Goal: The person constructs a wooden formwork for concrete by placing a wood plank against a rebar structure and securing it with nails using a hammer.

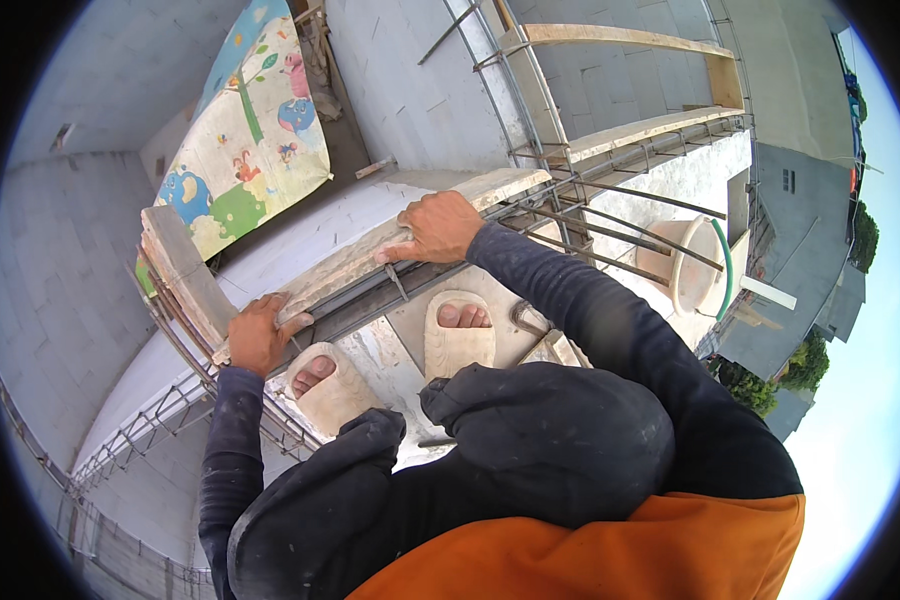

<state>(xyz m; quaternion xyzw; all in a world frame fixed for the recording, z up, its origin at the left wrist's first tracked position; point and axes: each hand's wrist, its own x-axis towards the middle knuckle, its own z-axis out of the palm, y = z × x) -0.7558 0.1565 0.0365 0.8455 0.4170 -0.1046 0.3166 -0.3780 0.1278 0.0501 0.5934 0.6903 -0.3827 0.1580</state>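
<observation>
Crouching, I have both hands on a long, pale wooden board that runs along a low ledge beside steel reinforcing bars. My left hand is wrapped over its near left end, thumb on the inner edge. Farther along to the right, my right hand grips the same board, fingers curled over the far edge and thumb pressed on top. A second, shorter board meets it at an angle beside my left hand. Below the right hand, a thin metal piece sticks out from under the board.
My sandalled feet stand on the ledge just behind the board. Reinforcing bars jut out at the right, near a white bucket with a green hose. A cartoon-printed sheet hangs beyond the board. At far right the ledge drops toward buildings.
</observation>
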